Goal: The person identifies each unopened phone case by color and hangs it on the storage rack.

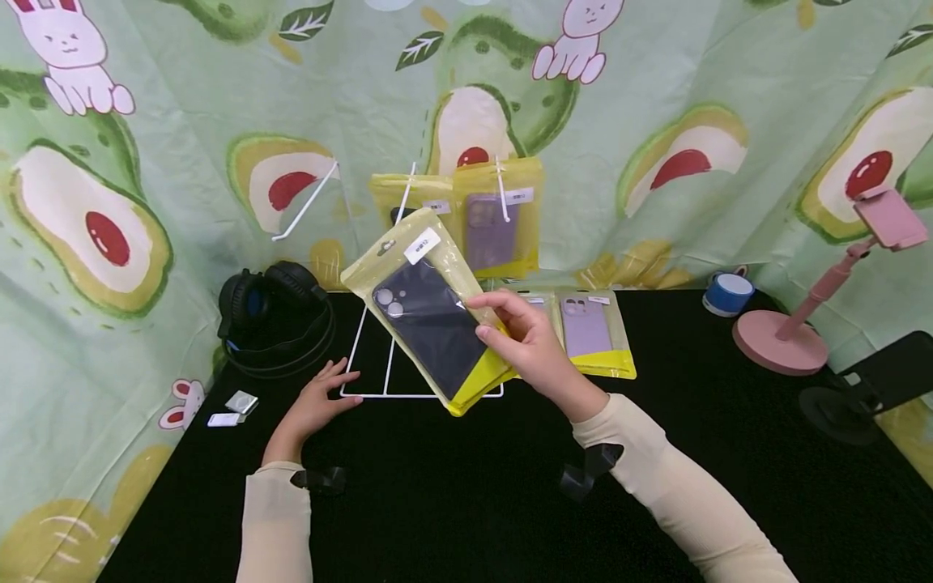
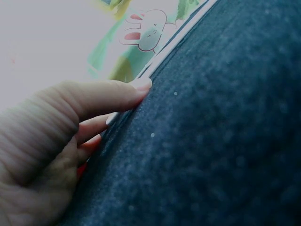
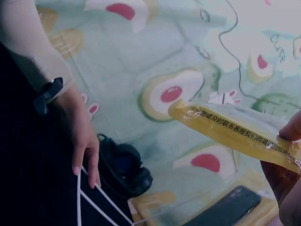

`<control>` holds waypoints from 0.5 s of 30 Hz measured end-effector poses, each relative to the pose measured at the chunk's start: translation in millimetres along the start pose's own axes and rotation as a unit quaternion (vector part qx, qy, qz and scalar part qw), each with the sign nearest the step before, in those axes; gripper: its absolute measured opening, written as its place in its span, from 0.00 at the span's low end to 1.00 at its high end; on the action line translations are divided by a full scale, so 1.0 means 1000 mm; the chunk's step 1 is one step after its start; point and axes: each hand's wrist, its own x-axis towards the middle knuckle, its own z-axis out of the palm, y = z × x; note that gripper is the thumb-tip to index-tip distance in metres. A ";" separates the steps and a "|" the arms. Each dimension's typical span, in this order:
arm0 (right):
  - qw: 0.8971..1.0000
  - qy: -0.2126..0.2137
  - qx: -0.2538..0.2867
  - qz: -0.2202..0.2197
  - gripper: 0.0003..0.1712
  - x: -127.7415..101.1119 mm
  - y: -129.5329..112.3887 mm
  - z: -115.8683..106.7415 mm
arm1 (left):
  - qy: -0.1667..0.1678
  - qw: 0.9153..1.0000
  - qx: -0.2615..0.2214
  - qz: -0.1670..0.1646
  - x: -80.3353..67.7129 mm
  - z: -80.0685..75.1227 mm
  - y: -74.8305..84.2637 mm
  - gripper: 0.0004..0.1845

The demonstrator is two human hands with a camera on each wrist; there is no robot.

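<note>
My right hand (image 1: 535, 344) pinches a yellow-edged clear pouch with a black phone case (image 1: 430, 324) inside, between thumb and fingers at its right side. The pouch is tilted and held up in front of the white wire rack (image 1: 423, 396). In the right wrist view, the pouch's yellow bottom edge (image 3: 225, 129) shows printed lettering. My left hand (image 1: 313, 409) rests at the rack's front left corner, fingers spread, the thumb on the bar (image 2: 162, 59). On the rack's hooks hang a pouch with a purple phone case (image 1: 492, 235) and another pouch (image 1: 423, 190), partly hidden.
A bare white hook (image 1: 306, 201) juts out at left. Black headphones (image 1: 273, 312) and small white items (image 1: 233, 409) lie left. Behind my right hand is a pouched purple case (image 1: 585, 324). A blue cup (image 1: 729, 293), pink stand (image 1: 780, 342) and black stand (image 1: 838, 413) stand right.
</note>
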 end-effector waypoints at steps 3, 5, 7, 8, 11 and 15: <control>1.000 0.012 0.000 0.010 0.16 0.003 0.009 -0.003 | -0.003 1.000 0.002 -0.005 0.001 -0.001 0.000 0.29; 1.000 0.025 -0.008 0.013 0.16 0.006 0.016 -0.005 | -0.002 1.000 0.003 -0.010 0.001 -0.001 0.001 0.29; 0.999 0.040 -0.023 0.018 0.16 0.011 0.023 -0.005 | -0.001 1.000 0.003 -0.012 0.000 -0.001 0.001 0.29; 0.998 0.048 -0.031 0.022 0.16 0.015 0.026 -0.005 | -0.001 1.000 0.003 -0.013 0.000 -0.001 0.001 0.28; 0.995 0.070 -0.063 0.035 0.16 0.028 0.037 -0.004 | -0.003 1.000 0.001 -0.016 0.000 -0.001 0.002 0.29; 0.989 0.099 -0.095 0.055 0.16 0.047 0.052 -0.006 | -0.008 1.000 0.001 -0.021 0.001 0.000 0.004 0.29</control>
